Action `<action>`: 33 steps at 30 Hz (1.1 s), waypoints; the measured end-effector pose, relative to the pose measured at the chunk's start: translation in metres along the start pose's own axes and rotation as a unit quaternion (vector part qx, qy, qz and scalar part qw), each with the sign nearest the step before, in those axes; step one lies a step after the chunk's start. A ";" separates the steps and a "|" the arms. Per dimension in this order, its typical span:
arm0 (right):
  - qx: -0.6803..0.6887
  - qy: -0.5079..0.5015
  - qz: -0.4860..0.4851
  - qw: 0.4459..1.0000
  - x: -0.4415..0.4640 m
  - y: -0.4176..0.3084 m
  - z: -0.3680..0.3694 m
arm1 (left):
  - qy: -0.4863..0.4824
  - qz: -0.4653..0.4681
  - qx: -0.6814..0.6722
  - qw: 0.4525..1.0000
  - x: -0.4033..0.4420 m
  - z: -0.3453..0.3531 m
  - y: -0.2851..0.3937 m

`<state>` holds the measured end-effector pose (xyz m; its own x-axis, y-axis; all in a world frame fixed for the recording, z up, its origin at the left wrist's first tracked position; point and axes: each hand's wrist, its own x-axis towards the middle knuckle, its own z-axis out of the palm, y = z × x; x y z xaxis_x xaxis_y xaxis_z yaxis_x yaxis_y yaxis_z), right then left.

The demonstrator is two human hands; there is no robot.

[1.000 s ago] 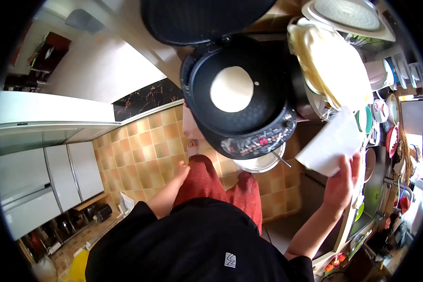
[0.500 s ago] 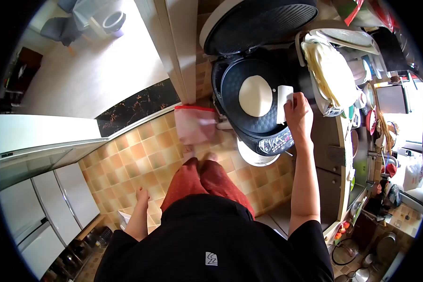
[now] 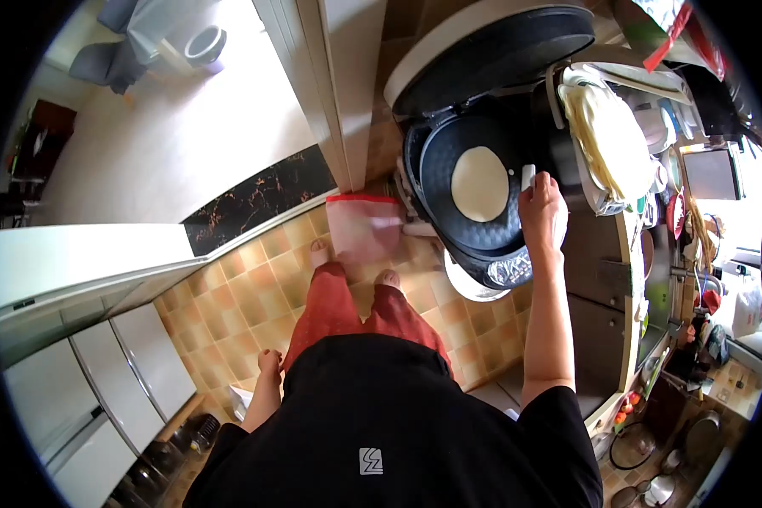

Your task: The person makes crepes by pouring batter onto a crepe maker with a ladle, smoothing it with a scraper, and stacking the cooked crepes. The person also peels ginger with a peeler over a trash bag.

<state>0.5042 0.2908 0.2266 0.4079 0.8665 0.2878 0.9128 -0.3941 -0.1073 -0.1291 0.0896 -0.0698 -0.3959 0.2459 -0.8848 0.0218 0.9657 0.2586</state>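
Note:
My right hand grips a white flat piece that looks like a scraper, at the right rim of an open electric griddle. Only a narrow part of the white piece shows past my fingers. A pale round flatbread lies flat on the dark griddle plate, apart from my hand, with a tiny white spot beside it. The griddle's lid stands raised behind. My left hand hangs low by my left leg, fingers curled, with nothing visible in it.
Right of the griddle, a container holds a pile of pale flat sheets. Below the griddle's front edge sits a white bowl. A pinkish bag with a red edge is near my feet. Drawers flank my right arm.
My right hand has moved slightly, and the white piece has turned so less of it shows. My feet have stepped apart. The view has shifted, with the flatbread still on the plate.

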 end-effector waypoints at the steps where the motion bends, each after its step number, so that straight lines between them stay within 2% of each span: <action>1: 0.001 -0.015 0.014 1.000 0.001 -0.006 -0.001 | 0.021 0.012 0.004 1.000 -0.006 0.005 0.017; 2: -0.013 -0.017 0.015 1.000 0.000 -0.010 0.002 | 0.040 0.024 0.012 0.999 -0.010 0.002 0.035; 3: -0.029 -0.021 0.018 0.999 -0.001 -0.013 0.008 | -0.019 0.026 0.066 0.997 0.012 -0.009 0.050; 4: -0.047 -0.021 0.020 0.998 -0.001 -0.017 0.010 | -0.025 0.035 0.068 0.997 0.021 -0.016 0.067; 8: -0.097 -0.039 0.060 0.993 -0.007 -0.050 0.029 | -0.035 0.064 0.016 0.997 0.062 -0.026 0.129; 10: -0.089 -0.036 0.063 0.993 -0.011 -0.073 0.034 | -0.030 0.077 -0.025 0.996 0.064 -0.037 0.158; 16: -0.007 -0.054 0.132 0.990 -0.001 -0.152 0.032 | -0.064 0.075 0.069 0.993 0.088 -0.051 0.217; 19: 0.010 -0.043 0.130 0.991 0.002 -0.168 0.037 | -0.066 0.075 0.083 0.992 0.095 -0.048 0.231; 24: -0.001 0.054 0.143 0.988 0.006 -0.149 0.022 | -0.110 0.083 0.090 0.986 0.094 -0.034 0.245; 30: -0.130 0.039 0.156 0.978 0.014 -0.075 0.031 | -0.129 0.078 0.084 0.985 0.096 -0.017 0.244; 33: -0.118 0.007 0.148 0.982 0.021 -0.074 0.046 | -0.100 0.078 0.080 0.989 0.069 -0.008 0.248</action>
<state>0.4463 0.3526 0.1968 0.6533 0.6993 0.2902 0.7231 -0.6899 0.0345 -0.1581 0.3455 -0.0635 -0.1865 0.3896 -0.9019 0.2200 0.9113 0.3481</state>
